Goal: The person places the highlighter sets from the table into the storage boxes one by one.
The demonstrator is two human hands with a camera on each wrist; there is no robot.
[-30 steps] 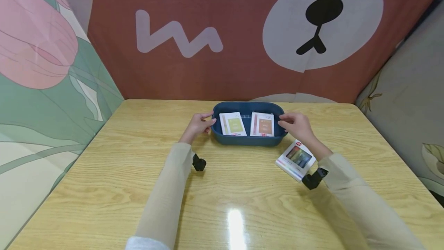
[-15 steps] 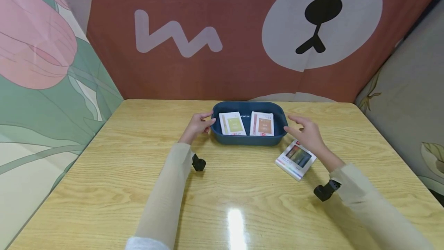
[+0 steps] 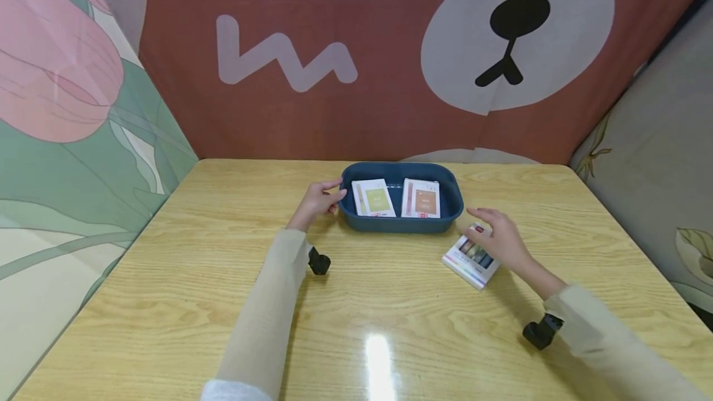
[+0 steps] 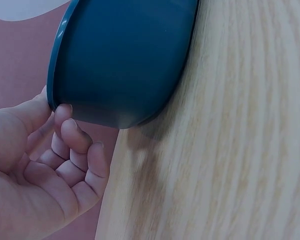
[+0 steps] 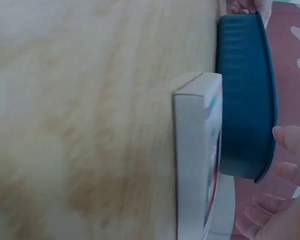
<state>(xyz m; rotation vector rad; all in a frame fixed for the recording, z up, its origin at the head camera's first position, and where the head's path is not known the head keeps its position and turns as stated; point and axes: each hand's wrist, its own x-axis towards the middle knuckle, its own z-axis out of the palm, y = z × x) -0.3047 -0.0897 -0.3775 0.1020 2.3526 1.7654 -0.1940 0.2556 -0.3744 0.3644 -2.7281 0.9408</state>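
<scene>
A dark blue plastic bin [image 3: 398, 225] stands at the far side of the table. Inside it lie a white box with a yellow-green panel [image 3: 377, 200] and another with an orange-brown panel [image 3: 426, 202]. My left hand [image 3: 316, 203] pinches the bin's left rim between thumb and forefinger, as the left wrist view shows of the bin [image 4: 125, 60]. My right hand [image 3: 503, 241], fingers spread and loosely bent, hovers over a flat white box with a dark picture window [image 3: 466, 270], partly covering it. In the right wrist view this white box [image 5: 191, 165] shows its side, apart from the fingers.
The light wood table [image 3: 356, 302] ends at a reddish-brown cloth [image 3: 289, 122] with a bear print. Patterned cloths hang on the left [image 3: 56, 203] and right [image 3: 640, 159]. Black wrist cameras sit on both sleeves.
My right hand has let go of the bin's right rim and moved right and nearer, over the white box. The left hand keeps its pinch; the bin has stayed put.
</scene>
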